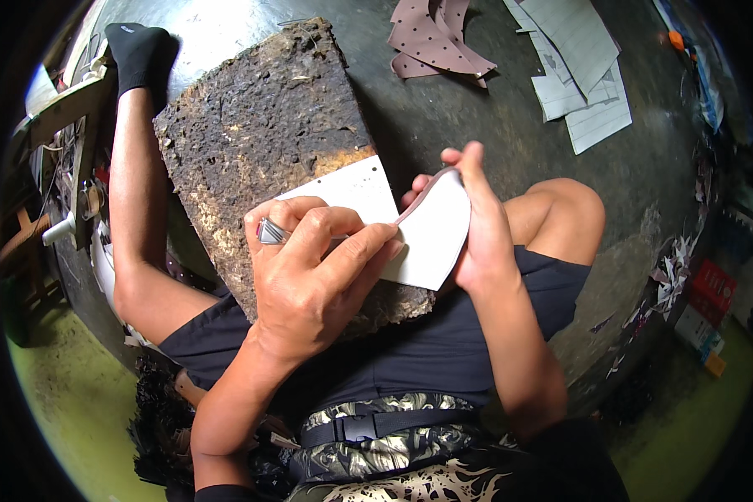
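Observation:
My left hand (309, 272) is shut on a thin tool with a ridged silver end (269, 231); its tip is hidden behind my fingers. It presses against a curved white piece with a pinkish-brown edge (433, 238), which my right hand (479, 222) holds from the right with fingers along its upper edge. Both hands sit over a rough, dark, worn board (259, 125) that rests across my legs. A flat white card with small holes along its edge (347, 191) lies on the board, partly under my left hand.
Dotted pinkish-brown cut pieces (439, 40) lie on the dark floor beyond the board. White paper sheets (581, 63) lie at the top right. Paper scraps and small boxes (699, 301) line the right edge. My left leg with a black sock (138, 50) stretches along the left.

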